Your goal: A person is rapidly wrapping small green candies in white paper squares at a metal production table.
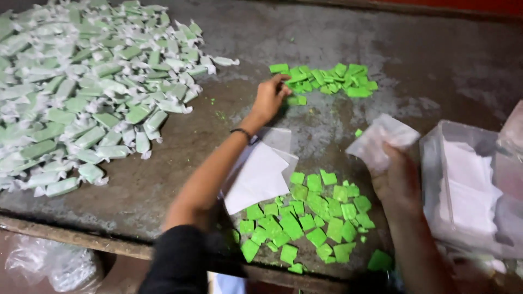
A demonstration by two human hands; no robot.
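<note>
Two bare hands work over a worn grey tabletop [338, 32] strewn with sweets. The left hand [271, 97] reaches out to the far heap of bright green square candy pieces [327, 80], its fingertips bunched together on a piece at the heap's near left edge; whether the piece is actually pinched or only touched cannot be told. A thin dark band [242, 132] circles that wrist, and a black sleeve [177, 261] covers the upper arm. The right hand [397, 177] is closed around a thin, crumpled white paper wrapper [381, 140], holding it up above the table, well apart from the left hand. Between the two forearms, close to the near edge, lies a second and larger scatter of the same green squares [305, 220], spread loosely in a single layer. A small stack of flat white paper sheets [260, 171] lies just beside that scatter, partly under the left forearm. To the right, near the right hand, stands a clear plastic box [436, 163] with more white papers [468, 190] stacked inside. Far to the left, a broad heap of finished sweets, pale green bars twisted in white wrappers [81, 92], covers that end of the table. Below the table's wooden front edge [71, 238], at lower left, a crumpled clear plastic bag [49, 264] shows dimly.
</note>
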